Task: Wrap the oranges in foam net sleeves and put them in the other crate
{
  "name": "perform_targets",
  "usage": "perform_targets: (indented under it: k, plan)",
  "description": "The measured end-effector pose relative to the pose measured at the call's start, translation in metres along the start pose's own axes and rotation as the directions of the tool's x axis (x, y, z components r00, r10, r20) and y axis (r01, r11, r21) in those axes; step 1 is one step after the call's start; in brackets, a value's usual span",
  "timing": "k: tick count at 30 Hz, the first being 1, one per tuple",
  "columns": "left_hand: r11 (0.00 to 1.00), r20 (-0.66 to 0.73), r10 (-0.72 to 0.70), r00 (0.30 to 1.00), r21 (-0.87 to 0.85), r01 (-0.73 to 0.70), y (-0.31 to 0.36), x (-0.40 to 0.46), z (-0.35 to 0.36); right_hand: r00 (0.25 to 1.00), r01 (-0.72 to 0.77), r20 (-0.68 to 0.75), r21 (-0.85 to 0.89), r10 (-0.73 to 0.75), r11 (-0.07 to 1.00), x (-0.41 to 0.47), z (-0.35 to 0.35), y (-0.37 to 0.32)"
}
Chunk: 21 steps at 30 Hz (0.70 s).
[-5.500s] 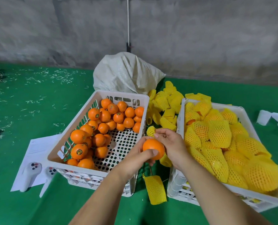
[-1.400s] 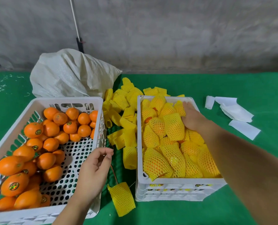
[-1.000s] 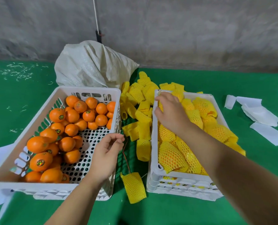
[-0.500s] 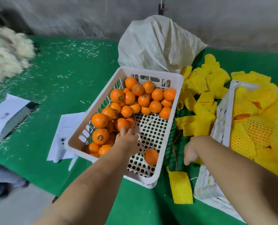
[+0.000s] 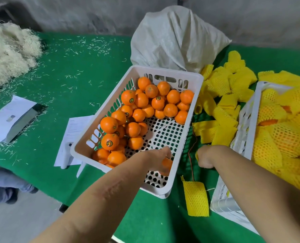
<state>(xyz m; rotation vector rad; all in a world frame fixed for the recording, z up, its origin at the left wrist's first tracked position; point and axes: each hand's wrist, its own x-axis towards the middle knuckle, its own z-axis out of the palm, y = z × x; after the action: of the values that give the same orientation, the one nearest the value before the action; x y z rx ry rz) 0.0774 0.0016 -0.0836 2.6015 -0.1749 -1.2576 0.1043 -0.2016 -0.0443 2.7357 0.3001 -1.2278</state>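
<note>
The left white crate (image 5: 163, 71) holds several bare oranges (image 5: 142, 106) heaped at its far and left side. My left hand (image 5: 160, 157) reaches into its near right corner and curls over a lone orange (image 5: 166, 166), which shows partly under my fingers. My right hand (image 5: 204, 158) is a fist between the two crates, with a sliver of yellow foam net sleeve (image 5: 196, 154) showing at its left edge. The right white crate (image 5: 256, 102) is filled with sleeved oranges (image 5: 272, 137). Loose yellow sleeves (image 5: 221, 88) are piled between the crates.
One flat sleeve (image 5: 195, 199) and a thin red cord (image 5: 192, 155) lie near the front between the crates. A white sack (image 5: 177, 37) stands behind. A straw pile (image 5: 5, 50), a booklet (image 5: 10, 118) and papers (image 5: 75, 130) are on the left. A person's trouser leg (image 5: 1, 183) shows at the table's left edge.
My left hand has moved from the orange heap down onto the lone orange in the near corner. My right hand has left the right crate and closed into a fist between the crates.
</note>
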Motion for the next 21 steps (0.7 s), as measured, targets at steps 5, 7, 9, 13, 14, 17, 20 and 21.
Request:
perform_targets:
  k: [5, 7, 9, 13, 14, 17, 20, 21]
  plan:
    - [0.921, 0.023, 0.005, 1.0, 0.389, -0.013, 0.003, 0.006, -0.003, 0.938, 0.044, -0.336, 0.347, 0.08, 0.937, 0.008, -0.013, 0.005]
    - [0.964, -0.095, -0.016, 0.995, 0.262, 0.041, -0.002, 0.004, -0.009, 0.908, 0.118, -0.41, 0.441, 0.083, 0.89, 0.0, -0.017, 0.004]
    - [0.999, -0.288, -0.038, 0.957, -0.027, 0.032, -0.008, -0.004, -0.016, 0.877, 0.22, -0.476, 0.525, 0.069, 0.822, -0.007, -0.015, 0.006]
    - [0.668, -0.599, -0.141, 0.788, -0.645, -0.371, 0.004, -0.035, -0.029, 0.781, 0.395, -0.612, 0.637, 0.122, 0.662, -0.038, -0.022, 0.011]
    - [0.516, -0.62, -0.139, 0.772, -0.711, -0.478, 0.013, -0.045, -0.031, 0.751, 0.422, -0.647, 0.626, 0.134, 0.656, -0.048, -0.022, 0.013]
    - [0.226, -0.621, 0.02, 0.784, -0.761, -0.608, 0.046, -0.066, -0.027, 0.632, 0.431, -0.749, 0.555, 0.201, 0.711, -0.077, -0.01, 0.015]
    - [0.079, -0.555, 0.206, 0.806, -0.811, -0.579, 0.076, -0.074, -0.014, 0.594, 0.443, -0.762, 0.577, 0.258, 0.686, -0.099, 0.015, 0.014]
    - [0.086, -0.527, 0.256, 0.81, -0.823, -0.562, 0.083, -0.074, -0.008, 0.604, 0.445, -0.748, 0.603, 0.276, 0.662, -0.103, 0.024, 0.014]
